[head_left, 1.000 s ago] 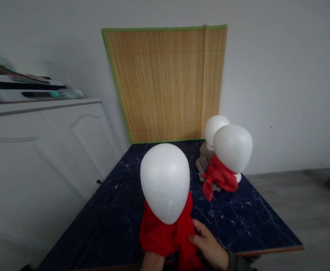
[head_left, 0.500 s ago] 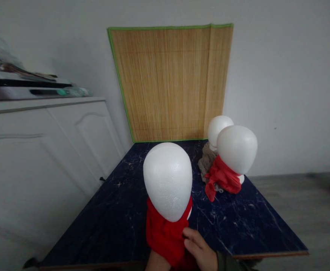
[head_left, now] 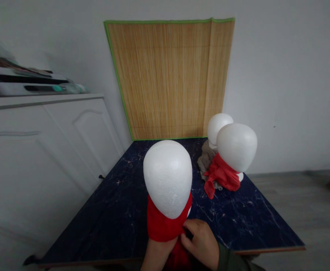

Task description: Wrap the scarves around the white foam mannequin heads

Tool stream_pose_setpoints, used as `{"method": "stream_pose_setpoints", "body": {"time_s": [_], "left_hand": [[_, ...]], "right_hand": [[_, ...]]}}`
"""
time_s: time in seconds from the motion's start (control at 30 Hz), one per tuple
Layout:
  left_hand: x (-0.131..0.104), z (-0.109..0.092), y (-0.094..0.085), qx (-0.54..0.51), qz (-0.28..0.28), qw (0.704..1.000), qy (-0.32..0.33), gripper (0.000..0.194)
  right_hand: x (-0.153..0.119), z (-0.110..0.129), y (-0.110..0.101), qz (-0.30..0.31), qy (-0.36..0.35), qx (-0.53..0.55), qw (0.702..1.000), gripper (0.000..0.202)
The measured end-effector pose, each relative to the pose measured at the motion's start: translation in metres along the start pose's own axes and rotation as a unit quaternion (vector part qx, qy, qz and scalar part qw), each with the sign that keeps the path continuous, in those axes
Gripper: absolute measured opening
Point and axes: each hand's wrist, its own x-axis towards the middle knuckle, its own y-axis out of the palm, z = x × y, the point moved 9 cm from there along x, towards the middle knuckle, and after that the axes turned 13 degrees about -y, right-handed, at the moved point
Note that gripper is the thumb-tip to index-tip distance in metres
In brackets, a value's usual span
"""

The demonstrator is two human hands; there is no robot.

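A white foam head (head_left: 167, 177) stands near the table's front edge, with a red scarf (head_left: 163, 226) around its neck. My left hand (head_left: 160, 250) reaches up under the scarf's front, and its fingers are hidden by the cloth. To the right of the neck, my right hand (head_left: 201, 241) pinches the scarf's edge between thumb and fingers. More red cloth hangs down between the hands, past the table edge.
At the right back of the dark blue marbled table (head_left: 119, 210) stand two foam heads, the nearer (head_left: 236, 146) wearing a red scarf (head_left: 221, 175), the farther (head_left: 219, 128) a grey-brown one (head_left: 206, 158). A white cabinet (head_left: 69, 131) is left; a bamboo mat (head_left: 170, 79) hangs behind.
My left hand has moved up under the scarf, whose front is lifted and more of my wrist shows. My right hand has risen slightly and closed on the scarf's edge. The view has shifted slightly.
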Motion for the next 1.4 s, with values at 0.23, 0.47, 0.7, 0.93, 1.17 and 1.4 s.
{"method": "stream_pose_setpoints", "body": {"time_s": [0.23,0.47,0.7,0.93,1.17,1.4], "left_hand": [[-0.021,-0.012,-0.025,-0.207,0.114,0.969,-0.071,0.077],[0.008,-0.005,-0.097,-0.132,0.017,0.984,-0.114,0.06],[0.016,-0.015,-0.084,0.042,-0.008,0.999,0.01,0.061],[0.013,-0.018,-0.032,0.065,0.108,0.992,0.007,0.046],[-0.041,-0.065,0.072,0.092,0.209,0.97,0.088,0.052],[-0.06,-0.085,0.17,0.131,0.349,0.91,0.182,0.064]], "right_hand": [[0.0,-0.027,-0.032,-0.097,0.058,-0.032,0.993,0.027],[-0.006,-0.074,-0.044,-0.116,0.137,-0.052,0.982,0.029],[0.005,-0.066,-0.018,-0.068,0.071,-0.08,0.992,0.057],[0.002,-0.06,-0.035,-0.127,0.065,0.004,0.99,0.052],[-0.073,-0.09,-0.111,-0.181,0.12,-0.086,0.972,0.039],[-0.159,-0.148,-0.166,-0.151,0.162,-0.239,0.946,0.024]]}}
